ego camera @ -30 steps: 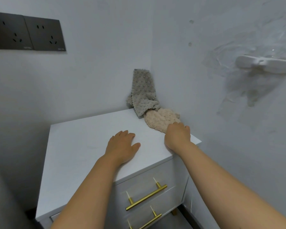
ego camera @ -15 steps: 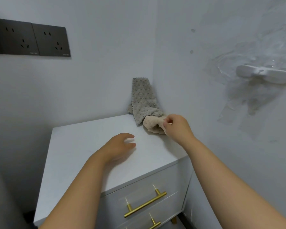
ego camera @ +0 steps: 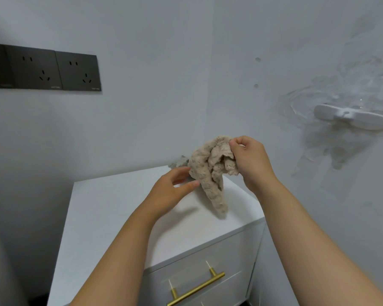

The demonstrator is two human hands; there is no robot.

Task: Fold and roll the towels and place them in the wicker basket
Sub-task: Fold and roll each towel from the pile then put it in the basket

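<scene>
My right hand (ego camera: 250, 160) pinches the top of a crumpled beige towel (ego camera: 210, 171) and holds it up above the back right corner of the white cabinet top (ego camera: 124, 208); the towel's lower end hangs down near the surface. My left hand (ego camera: 173, 191) is raised beside the towel with fingers relaxed, its fingertips at the towel's left edge. Behind the beige towel only a small bit of a grey towel (ego camera: 180, 162) shows in the wall corner. No wicker basket is in view.
The cabinet stands in a corner between two white walls, with gold drawer handles (ego camera: 195, 290) on its front. Dark wall sockets (ego camera: 44, 70) are at the upper left. A white hook mount (ego camera: 352, 119) sticks out of the right wall.
My right hand gripped the beige towel and lifted it off the cabinet top. My left hand rose from the surface toward the towel. The grey towel is now mostly hidden behind it.
</scene>
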